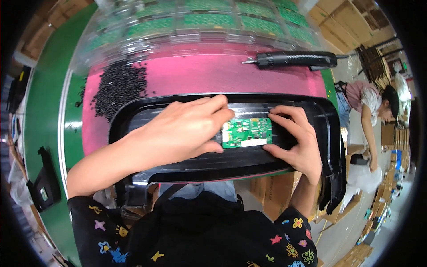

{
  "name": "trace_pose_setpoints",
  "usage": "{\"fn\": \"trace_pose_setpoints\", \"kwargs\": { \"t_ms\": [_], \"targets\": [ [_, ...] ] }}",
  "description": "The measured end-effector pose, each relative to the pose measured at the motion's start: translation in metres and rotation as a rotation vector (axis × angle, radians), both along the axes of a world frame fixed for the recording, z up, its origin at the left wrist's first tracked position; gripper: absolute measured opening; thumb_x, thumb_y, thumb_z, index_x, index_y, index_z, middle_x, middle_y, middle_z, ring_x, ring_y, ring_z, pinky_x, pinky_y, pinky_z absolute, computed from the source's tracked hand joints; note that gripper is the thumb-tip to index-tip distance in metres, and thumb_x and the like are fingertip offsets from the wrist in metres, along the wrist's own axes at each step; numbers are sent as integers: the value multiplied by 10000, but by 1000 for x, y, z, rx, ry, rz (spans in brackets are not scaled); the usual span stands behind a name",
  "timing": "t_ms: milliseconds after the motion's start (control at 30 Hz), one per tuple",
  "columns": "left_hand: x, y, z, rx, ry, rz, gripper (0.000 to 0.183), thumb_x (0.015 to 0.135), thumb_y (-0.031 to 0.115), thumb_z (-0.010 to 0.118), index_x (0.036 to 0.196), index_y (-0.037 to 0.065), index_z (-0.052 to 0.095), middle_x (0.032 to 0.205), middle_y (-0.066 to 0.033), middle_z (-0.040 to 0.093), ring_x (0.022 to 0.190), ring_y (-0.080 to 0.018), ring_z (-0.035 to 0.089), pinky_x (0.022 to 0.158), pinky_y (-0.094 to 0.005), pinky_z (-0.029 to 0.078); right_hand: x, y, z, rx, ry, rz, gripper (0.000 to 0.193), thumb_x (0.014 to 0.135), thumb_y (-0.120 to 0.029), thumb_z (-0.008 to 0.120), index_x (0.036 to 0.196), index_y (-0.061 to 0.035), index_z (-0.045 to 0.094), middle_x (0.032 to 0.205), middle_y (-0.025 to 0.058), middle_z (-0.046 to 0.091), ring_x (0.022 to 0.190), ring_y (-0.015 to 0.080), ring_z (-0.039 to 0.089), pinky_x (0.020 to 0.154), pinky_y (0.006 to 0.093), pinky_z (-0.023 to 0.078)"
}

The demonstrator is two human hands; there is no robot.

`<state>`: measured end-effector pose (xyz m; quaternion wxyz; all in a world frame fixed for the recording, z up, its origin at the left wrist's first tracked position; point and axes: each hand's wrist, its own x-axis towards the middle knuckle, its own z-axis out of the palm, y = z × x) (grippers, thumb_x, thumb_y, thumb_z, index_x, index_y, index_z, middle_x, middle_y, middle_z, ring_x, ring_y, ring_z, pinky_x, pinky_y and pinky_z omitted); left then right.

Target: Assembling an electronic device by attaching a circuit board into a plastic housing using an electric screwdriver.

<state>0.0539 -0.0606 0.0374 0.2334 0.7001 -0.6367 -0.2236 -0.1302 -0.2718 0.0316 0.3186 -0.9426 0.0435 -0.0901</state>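
A green circuit board [247,133] with a white label strip lies inside a long black plastic housing [187,171]. At its left end, my left hand [191,127] grips the board, thumb by the lower corner and fingertips by the upper one. My right hand [300,140] curls about the right end, its thumb on the lower edge and a fingertip near the upper corner. The underside of the board and whatever it rests on are hidden.
Beyond the housing, a black electric screwdriver [296,59] lies on the pink mat [191,73]. Small black screws or pellets [120,86] are heaped at the left. Clear trays [200,33] of green boards stand at the back. Another person [367,102] bends over at the right.
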Motion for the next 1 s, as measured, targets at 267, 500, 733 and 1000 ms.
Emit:
{"fn": "trace_pose_setpoints", "kwargs": {
  "t_ms": [267,500,733,1000],
  "targets": [
    [39,11,20,-650,-169,311,153,812,39,695,953,-5,651,859,-101,639,748,-270,648,646,-334,522,-15,-9,4,61,-160,-200,524,669,-87,750,1169,1,619,1224,130,568,1199,262,491,1025,358,364],
    [90,75,4,233,-377,549,447,629,61,818,1044,36,654,1039,-122,644,1049,-320,602,887,-411,484,6,-80,22,86,-282,-495,501,895,-35,612,1382,-60,496,1179,39,503,833,86,397,807,210,380],
    [99,67,-20,117,-342,589,213,681,-16,739,880,19,674,869,-182,677,887,-346,663,762,-434,525,50,-144,17,295,82,-670,374,968,-265,606,1314,-160,513,1067,20,565,835,95,534,721,246,465],
    [105,75,-26,-113,-427,611,130,772,40,561,727,-23,666,750,-237,657,749,-366,694,638,-449,571,116,-96,-7,625,-767,-281,458,981,-81,561,1355,-5,308,1392,200,483,1250,272,529,1075,360,392]
  ]
}}
